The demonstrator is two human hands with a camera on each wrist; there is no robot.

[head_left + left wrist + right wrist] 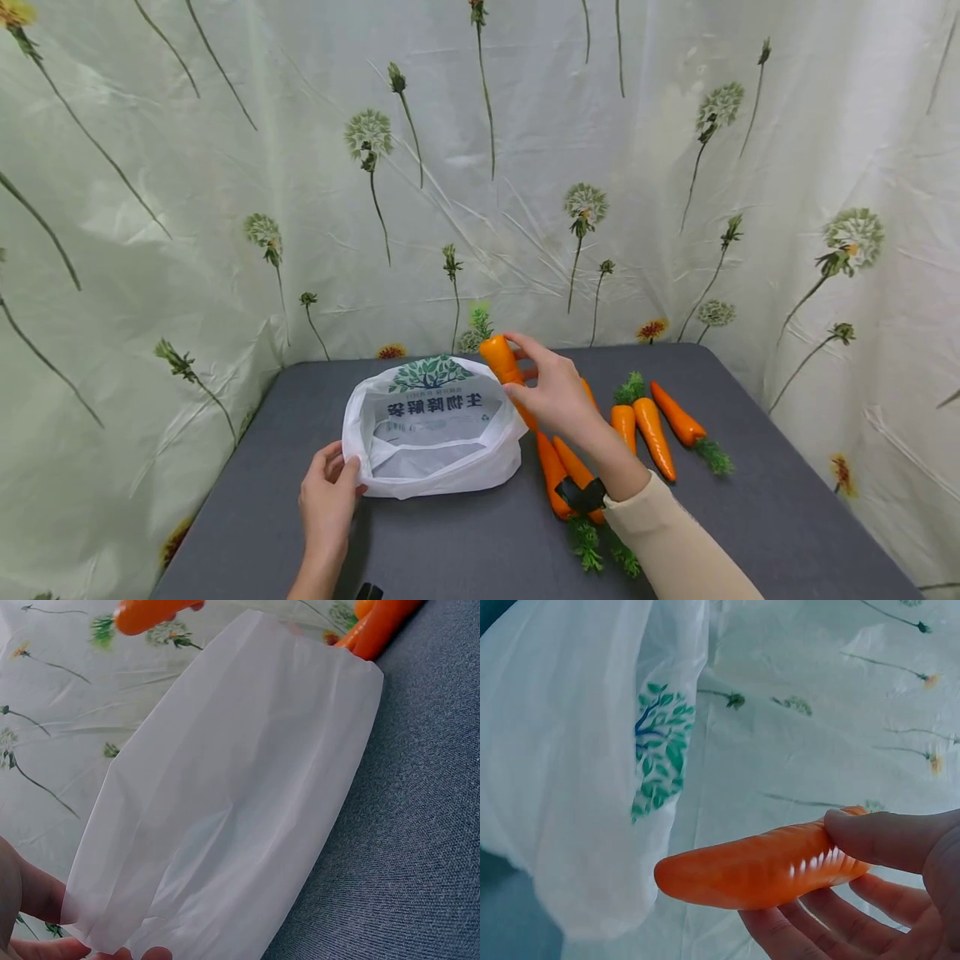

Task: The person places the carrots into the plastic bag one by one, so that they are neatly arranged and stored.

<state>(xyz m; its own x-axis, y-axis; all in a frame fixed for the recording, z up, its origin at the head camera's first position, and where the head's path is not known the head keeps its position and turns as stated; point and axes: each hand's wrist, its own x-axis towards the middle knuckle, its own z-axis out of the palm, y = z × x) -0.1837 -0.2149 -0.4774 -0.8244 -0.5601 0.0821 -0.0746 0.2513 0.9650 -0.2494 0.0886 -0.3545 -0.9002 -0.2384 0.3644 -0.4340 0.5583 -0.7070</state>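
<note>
Grey table (450, 550), flowered curtain (525, 125) behind. Left hand (328, 493) pinches the white bag (465, 479); right hand (553, 390) grips a carrot (498, 357). The bag's side wall stands in the way, just left of the right hand. Judged risks: thin plastic, held one side only, may buckle if bumped; the smooth carrot may slip. Loose carrots (654, 437) lie right of and beneath the right hand.

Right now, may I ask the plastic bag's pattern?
The plastic bag bears a green leafy tree and lettering, clearest in the head view.

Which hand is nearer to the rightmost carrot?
Right. The right hand, holding a carrot, is left of the rightmost carrot; the left hand is farther left, gripping the bag.
</note>
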